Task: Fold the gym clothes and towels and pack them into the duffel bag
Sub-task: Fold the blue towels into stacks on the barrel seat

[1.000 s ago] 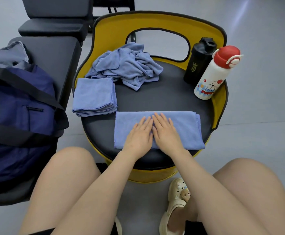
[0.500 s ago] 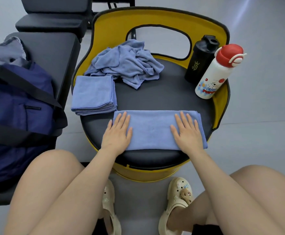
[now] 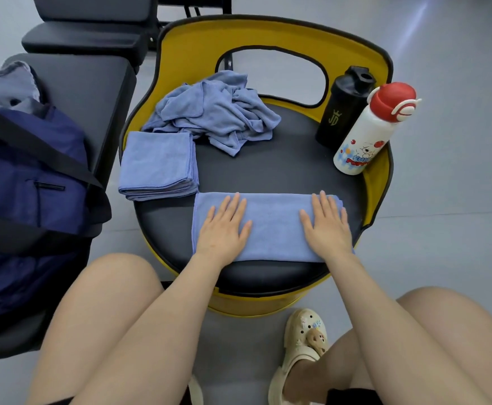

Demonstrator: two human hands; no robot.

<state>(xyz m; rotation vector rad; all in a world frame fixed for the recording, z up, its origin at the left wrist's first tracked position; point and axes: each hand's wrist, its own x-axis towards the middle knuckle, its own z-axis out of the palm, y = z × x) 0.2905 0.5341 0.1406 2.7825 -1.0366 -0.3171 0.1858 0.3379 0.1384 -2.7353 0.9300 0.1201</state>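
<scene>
A blue towel (image 3: 272, 226) lies folded into a long strip across the front of the black round seat (image 3: 268, 171). My left hand (image 3: 224, 229) presses flat on its left end, fingers straight. My right hand (image 3: 328, 226) presses flat on its right end. A stack of folded blue towels (image 3: 158, 165) sits at the seat's left edge. Behind it lies a crumpled heap of blue cloth (image 3: 214, 112). The navy duffel bag (image 3: 25, 200) with black straps rests on a dark bench at the left, with grey cloth (image 3: 5, 83) at its top.
A black shaker bottle (image 3: 344, 106) and a white bottle with a red cap (image 3: 370, 130) stand at the seat's right rear, against the yellow backrest (image 3: 268, 33). Dark padded benches (image 3: 92, 27) stand at the back left. My knees and a cream clog (image 3: 303, 343) are below.
My hands slid apart from the towel's middle to its two ends, flattening it. In the last half second they barely moved.
</scene>
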